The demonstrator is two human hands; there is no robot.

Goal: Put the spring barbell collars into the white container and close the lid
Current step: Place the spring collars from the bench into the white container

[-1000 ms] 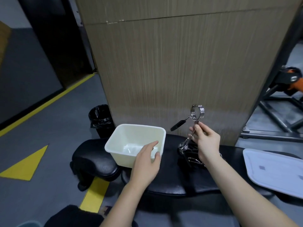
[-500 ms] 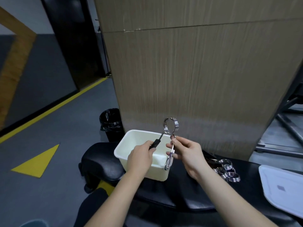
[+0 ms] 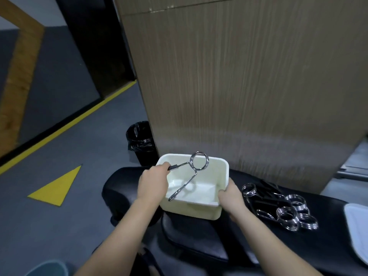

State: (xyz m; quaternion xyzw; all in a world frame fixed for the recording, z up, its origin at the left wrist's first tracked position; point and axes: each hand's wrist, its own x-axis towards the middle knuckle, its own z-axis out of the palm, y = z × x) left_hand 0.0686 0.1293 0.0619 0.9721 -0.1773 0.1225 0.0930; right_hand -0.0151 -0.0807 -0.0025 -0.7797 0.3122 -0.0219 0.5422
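Observation:
The white container [image 3: 223, 177] stands open on a black padded bench [image 3: 199, 242]. My left hand [image 3: 153, 184] grips the black handle of a chrome spring barbell collar [image 3: 196, 166], holding it over the container's inside. My right hand [image 3: 231, 196] clasps the container's right front corner. Several more chrome collars [image 3: 288, 212] lie in a heap on the bench to the right of the container. The white lid [image 3: 358, 230] lies at the right edge, partly cut off.
A tall wood-grain panel [image 3: 239, 86] rises right behind the bench. A black bin with a bag [image 3: 141, 142] stands on the grey floor to the left. Yellow floor markings [image 3: 55, 186] lie further left.
The collar has passed from my right hand to my left hand and now hangs over the container. My right hand has dropped to the container's right corner. The view has shifted left.

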